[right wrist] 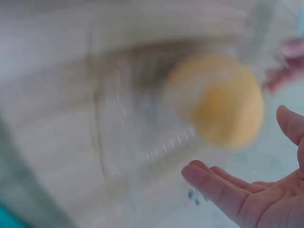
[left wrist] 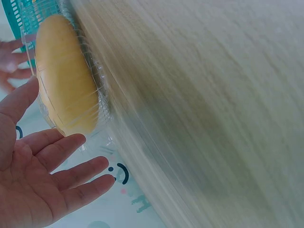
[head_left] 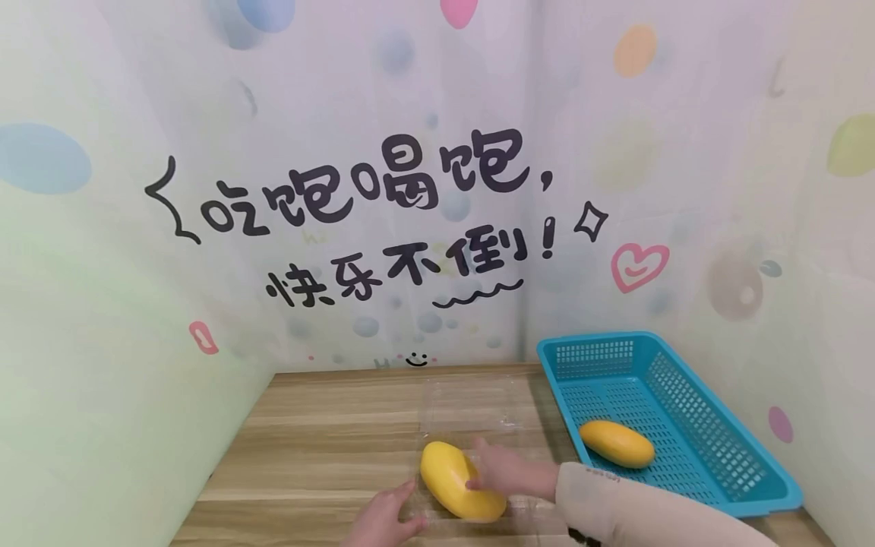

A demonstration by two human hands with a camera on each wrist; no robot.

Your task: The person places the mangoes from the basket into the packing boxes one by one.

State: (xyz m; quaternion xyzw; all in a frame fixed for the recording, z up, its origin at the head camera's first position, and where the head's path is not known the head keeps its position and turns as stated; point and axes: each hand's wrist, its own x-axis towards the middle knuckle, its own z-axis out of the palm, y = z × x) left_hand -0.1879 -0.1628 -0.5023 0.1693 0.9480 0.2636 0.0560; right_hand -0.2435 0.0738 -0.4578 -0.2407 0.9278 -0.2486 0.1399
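Note:
A large yellow mango (head_left: 459, 486) lies in the clear plastic box (head_left: 468, 406), whose lid part lies spread toward the wall. At its left side is my left hand (head_left: 384, 518), fingers spread and thumb apart; in the left wrist view its thumb and index fingertips meet the box wall beside the mango (left wrist: 66, 76). My right hand (head_left: 509, 469) reaches over the mango's right side in the head view. The right wrist view shows this right hand (right wrist: 251, 190) with fingers extended and the blurred mango (right wrist: 228, 102) beyond them, apart from the fingertips.
A blue perforated basket (head_left: 724, 425) stands at the right of the wooden table (head_left: 307, 448), with a second mango (head_left: 617, 444) in it. Behind the table hangs a printed wall cover (head_left: 383, 319), and more covering closes both sides.

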